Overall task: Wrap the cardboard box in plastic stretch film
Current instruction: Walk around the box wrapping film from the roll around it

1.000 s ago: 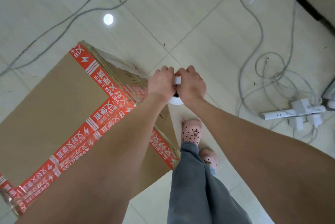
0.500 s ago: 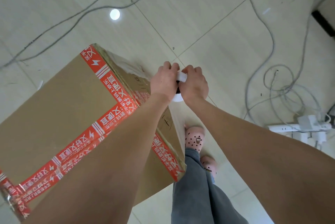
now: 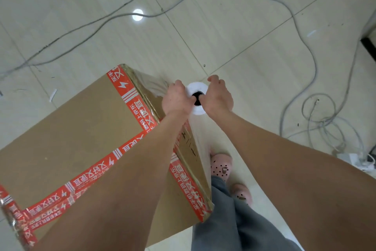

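A: What's nearest?

B: The cardboard box (image 3: 71, 138), standing on the tiled floor (image 3: 244, 27) just beside the person's pink clogs (image 3: 220, 166). Red tape (image 3: 130, 98) seals its edges. Clear stretch film (image 3: 200, 149) runs taut down the side facing the legs.

A: And the hands?

B: Just past the box's corner. The left hand (image 3: 176, 99) and the right hand (image 3: 219, 98) each have fingers curled round the top end of the film roll (image 3: 196, 88), one on either side. The roll stands upright, its dark core hole showing between them. I cannot tell whether the thumbs reach into the core.

A: How will it handle?

B: I'd judge the film thin, clingy and stretchy. It is likely to tear on a sharp corner and bunch if the tension drops. The roll itself looks stiff, so the ends or core are the place to hold, letting it turn. The box looks rigid and bulky, so walking round it seems easier than lifting.

A: Farther out?

B: A grey cable (image 3: 301, 27) loops across the floor toward a power strip (image 3: 349, 158), which is a tripping risk.
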Available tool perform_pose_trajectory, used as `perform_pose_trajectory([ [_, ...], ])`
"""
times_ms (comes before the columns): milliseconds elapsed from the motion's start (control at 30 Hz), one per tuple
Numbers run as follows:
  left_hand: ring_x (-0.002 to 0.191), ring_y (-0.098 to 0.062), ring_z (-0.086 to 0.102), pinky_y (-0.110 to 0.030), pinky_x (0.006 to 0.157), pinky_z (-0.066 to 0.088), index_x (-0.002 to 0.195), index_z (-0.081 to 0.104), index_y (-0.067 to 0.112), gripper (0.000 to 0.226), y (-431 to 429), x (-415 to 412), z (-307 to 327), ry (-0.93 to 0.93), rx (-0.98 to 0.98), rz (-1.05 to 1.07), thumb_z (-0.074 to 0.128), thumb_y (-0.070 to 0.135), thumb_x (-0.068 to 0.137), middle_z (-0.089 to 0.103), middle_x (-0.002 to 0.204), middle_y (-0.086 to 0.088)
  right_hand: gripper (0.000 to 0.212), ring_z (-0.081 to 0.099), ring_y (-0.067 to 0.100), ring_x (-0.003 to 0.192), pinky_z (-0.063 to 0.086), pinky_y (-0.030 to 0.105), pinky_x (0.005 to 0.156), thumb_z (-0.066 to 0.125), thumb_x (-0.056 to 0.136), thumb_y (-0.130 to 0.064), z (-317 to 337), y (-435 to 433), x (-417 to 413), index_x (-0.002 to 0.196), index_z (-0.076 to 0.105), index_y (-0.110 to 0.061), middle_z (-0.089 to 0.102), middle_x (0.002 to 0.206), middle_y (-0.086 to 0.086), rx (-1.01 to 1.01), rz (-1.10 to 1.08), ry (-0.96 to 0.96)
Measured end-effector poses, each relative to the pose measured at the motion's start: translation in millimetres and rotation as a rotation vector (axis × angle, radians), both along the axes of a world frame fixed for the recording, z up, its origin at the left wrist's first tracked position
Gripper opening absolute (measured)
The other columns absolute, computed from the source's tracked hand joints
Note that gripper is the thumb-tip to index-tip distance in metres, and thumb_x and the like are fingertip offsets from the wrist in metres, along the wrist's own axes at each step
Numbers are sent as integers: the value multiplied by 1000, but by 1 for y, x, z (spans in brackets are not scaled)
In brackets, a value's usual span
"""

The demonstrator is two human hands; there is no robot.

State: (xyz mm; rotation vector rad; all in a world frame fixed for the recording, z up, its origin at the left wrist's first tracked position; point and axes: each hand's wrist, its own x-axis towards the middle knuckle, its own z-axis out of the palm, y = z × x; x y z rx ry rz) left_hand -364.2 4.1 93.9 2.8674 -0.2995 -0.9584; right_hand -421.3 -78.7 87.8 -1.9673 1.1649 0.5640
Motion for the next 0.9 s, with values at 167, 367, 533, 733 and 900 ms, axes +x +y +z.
perform_pose_trajectory([
  [167,93,-26,51,-33,62,35,116,49,11,32,-20,2,-2,-78,-38,-331,59,14,86,49,110,-9,36,57,26,92,39,31,67,58,87,-14,-4,-8,-4,121,45,-16,47,123,5,23,-76,-11],
  [367,95,-27,53,-34,62,39,109,56,10,23,-34,12,-9,-104,-85,-333,54,10,86,51,104,-7,30,48,22,76,36,30,64,51,89,-15,-7,-26,4,119,50,-22,47,120,2,-66,119,-108],
  [533,89,-27,56,-33,63,38,107,55,9,24,-28,25,0,-94,-67,-44,59,14,84,53,107,-7,34,52,23,98,41,32,68,55,87,-10,3,-32,34,118,53,-21,49,122,0,-136,470,-193],
  [733,92,-24,55,-30,66,35,107,52,8,27,-18,24,0,-124,-59,293,63,20,85,55,108,-7,44,43,23,116,37,32,67,51,89,-7,3,-28,52,131,43,-19,46,130,1,-194,549,-134],
  [900,94,-25,54,-36,61,44,116,53,12,31,-19,28,0,-188,-70,-2,60,13,86,50,112,-8,42,46,24,110,38,32,67,54,88,-15,4,-27,57,129,47,-21,47,125,3,-204,603,-114],
])
